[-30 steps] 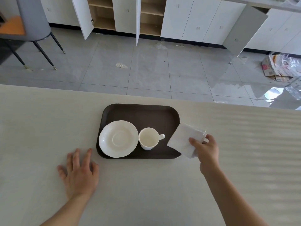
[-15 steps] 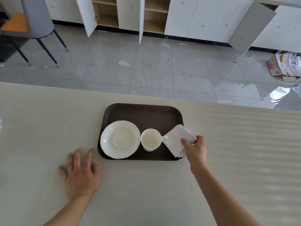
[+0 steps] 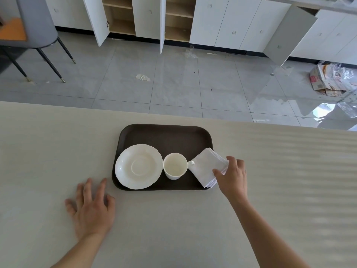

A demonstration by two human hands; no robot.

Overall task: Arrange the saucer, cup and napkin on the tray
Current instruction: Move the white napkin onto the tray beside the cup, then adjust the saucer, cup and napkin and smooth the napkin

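Note:
A dark brown tray (image 3: 166, 136) lies on the pale table. On its left part rests a white saucer (image 3: 138, 166). Just to the right stands a white cup (image 3: 174, 166), upright and empty, its handle pointing right. A folded white napkin (image 3: 206, 167) lies on the tray's right end, over the handle's tip and the tray's front right rim. My right hand (image 3: 232, 175) grips the napkin's right corner between thumb and fingers. My left hand (image 3: 91, 207) lies flat on the table, fingers spread, just off the tray's front left corner.
The table's far edge (image 3: 173, 116) runs just behind the tray. Beyond it is a tiled floor with white cabinets, some doors open (image 3: 162, 26), a grey chair (image 3: 32, 26) at the far left and a torn cardboard box (image 3: 326, 80) at the right.
My right hand has carried the napkin leftwards and down from beside the tray onto the tray's right end. My left hand has stayed flat on the table.

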